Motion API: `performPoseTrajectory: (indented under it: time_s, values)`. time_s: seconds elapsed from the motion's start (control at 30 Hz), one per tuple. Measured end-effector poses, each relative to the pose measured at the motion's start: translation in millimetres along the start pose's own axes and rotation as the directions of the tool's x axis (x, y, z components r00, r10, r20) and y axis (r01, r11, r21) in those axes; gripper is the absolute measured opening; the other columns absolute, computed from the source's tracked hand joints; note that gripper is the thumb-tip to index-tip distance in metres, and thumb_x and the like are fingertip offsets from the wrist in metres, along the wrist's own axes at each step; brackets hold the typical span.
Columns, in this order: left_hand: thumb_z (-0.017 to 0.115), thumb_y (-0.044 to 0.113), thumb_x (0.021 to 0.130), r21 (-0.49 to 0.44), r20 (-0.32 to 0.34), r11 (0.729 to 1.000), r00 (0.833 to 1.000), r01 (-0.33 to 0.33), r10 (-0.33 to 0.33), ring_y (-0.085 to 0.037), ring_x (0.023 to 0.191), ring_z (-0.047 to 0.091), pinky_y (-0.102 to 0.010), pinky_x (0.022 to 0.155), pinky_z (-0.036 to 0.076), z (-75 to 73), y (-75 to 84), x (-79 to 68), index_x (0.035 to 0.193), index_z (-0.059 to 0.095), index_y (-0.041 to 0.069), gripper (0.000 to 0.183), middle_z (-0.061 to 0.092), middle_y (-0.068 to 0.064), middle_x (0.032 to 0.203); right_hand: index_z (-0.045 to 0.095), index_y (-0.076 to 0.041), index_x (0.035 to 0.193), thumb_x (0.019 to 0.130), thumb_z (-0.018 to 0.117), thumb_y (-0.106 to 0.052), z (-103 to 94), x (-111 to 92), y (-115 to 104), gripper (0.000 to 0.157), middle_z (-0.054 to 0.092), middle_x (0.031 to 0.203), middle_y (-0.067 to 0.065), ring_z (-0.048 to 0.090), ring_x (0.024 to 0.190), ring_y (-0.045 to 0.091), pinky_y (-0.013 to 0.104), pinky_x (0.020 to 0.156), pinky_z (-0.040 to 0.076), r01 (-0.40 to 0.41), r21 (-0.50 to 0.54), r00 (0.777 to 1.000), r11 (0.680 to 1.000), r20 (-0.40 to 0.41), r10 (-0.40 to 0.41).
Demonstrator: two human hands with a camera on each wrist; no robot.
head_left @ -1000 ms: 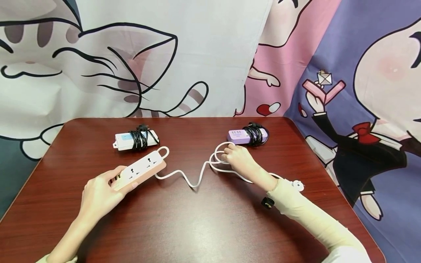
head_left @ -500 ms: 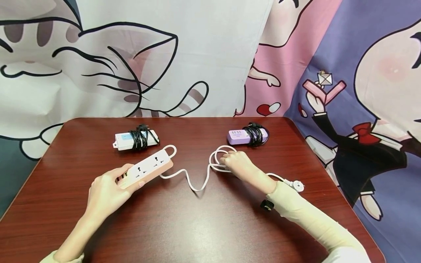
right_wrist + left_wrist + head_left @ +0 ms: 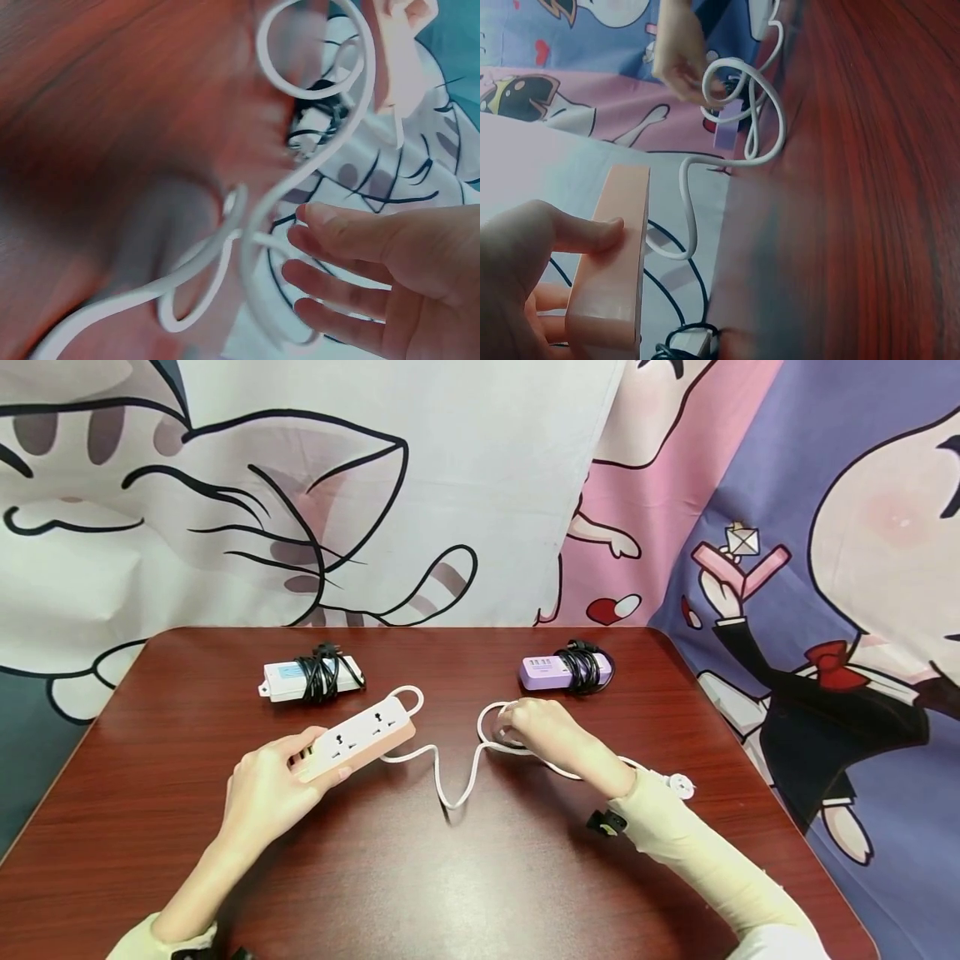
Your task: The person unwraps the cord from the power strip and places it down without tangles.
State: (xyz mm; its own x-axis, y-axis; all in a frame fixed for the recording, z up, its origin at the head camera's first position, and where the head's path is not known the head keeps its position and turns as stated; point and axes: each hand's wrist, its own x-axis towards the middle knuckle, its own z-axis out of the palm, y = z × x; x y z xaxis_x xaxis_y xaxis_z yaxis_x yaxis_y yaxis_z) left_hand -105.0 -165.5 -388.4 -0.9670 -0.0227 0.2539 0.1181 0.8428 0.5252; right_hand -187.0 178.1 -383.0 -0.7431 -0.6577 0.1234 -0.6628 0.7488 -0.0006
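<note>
My left hand [image 3: 262,789] grips one end of a white power strip [image 3: 363,735] with peach-coloured sides, tilted up to the right above the table. In the left wrist view, the thumb presses the strip's peach side [image 3: 622,202]. From the strip a white cord [image 3: 450,802] runs to loose loops under my right hand [image 3: 543,727]. In the right wrist view, the right fingers [image 3: 337,289] are extended beside the cord loops [image 3: 191,322], with no cord visible between thumb and fingers. The cord's white plug [image 3: 680,786] lies right of the right forearm.
At the back left lies a white power strip [image 3: 281,683] wrapped in its black cord. A purple power strip [image 3: 545,673], likewise wrapped, lies at the back right, just beyond my right hand. A cartoon curtain [image 3: 480,485] hangs behind the brown table [image 3: 420,893].
My left hand has moved right with the power strip, bringing it closer to the cord loops. The cord between dips lower. The right hand has shifted slightly at the loops, whose shape has changed.
</note>
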Motion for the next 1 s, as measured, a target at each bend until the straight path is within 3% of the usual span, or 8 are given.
performPoseTrajectory:
  time_s: [0.23,0.47,0.6,0.8,1.0]
  values:
    - [0.082,0.039,0.07,-0.027,-0.015,0.999,1.0,-0.022,0.021,-0.016,0.059,0.046,-0.03,0.054,0.031,5.5,6.8,0.3,0.109,0.069,0.029,0.043,0.05,0.004,0.061,0.071,-0.017,0.086,0.08,0.075,-0.018,-5.2,17,-21,0.007,0.067,0.082,-0.003,0.064,0.08,0.017,0.034,0.065,0.051,0.033,0.012,0.997,0.999,-0.064,-0.032]
    - [0.082,0.038,0.068,-0.034,-0.035,0.998,0.998,-0.058,0.057,-0.015,0.059,0.046,-0.03,0.053,0.031,7.1,13.0,0.9,0.111,0.069,0.027,0.046,0.052,0.004,0.062,0.07,-0.014,0.092,0.082,0.073,-0.023,7.4,33,-43,0.013,0.064,0.086,0.0,0.061,0.085,0.018,0.03,0.077,0.049,0.206,0.112,0.978,0.972,-0.039,-0.203]
    - [0.082,0.038,0.068,-0.032,-0.039,0.997,0.997,-0.068,0.067,-0.015,0.059,0.044,-0.03,0.053,0.03,5.2,15.1,0.9,0.111,0.068,0.027,0.046,0.051,0.003,0.062,0.071,-0.013,0.094,0.085,0.07,-0.023,17.7,39,-49,0.013,0.064,0.086,-0.001,0.06,0.086,0.016,0.028,0.079,0.048,0.254,0.203,0.967,0.946,-0.026,-0.254]
    - [0.081,0.039,0.069,-0.03,-0.034,0.997,0.997,-0.066,0.065,-0.016,0.059,0.044,-0.03,0.054,0.03,0.6,13.6,0.4,0.114,0.068,0.026,0.048,0.055,0.002,0.065,0.069,-0.013,0.087,0.089,0.066,-0.02,22.2,40,-43,0.008,0.064,0.082,-0.003,0.058,0.083,0.013,0.027,0.078,0.047,0.237,0.297,0.969,0.925,-0.001,-0.248]
    - [0.082,0.039,0.069,-0.047,-0.051,0.995,0.995,-0.083,0.08,-0.015,0.059,0.043,-0.03,0.056,0.029,-6.5,2.2,-0.9,0.114,0.069,0.025,0.049,0.056,0.002,0.066,0.071,-0.011,0.09,0.091,0.064,-0.018,17.2,37,-24,0.009,0.066,0.087,-0.003,0.06,0.082,0.008,0.025,0.078,0.049,0.221,0.333,0.971,0.917,0.011,-0.238]
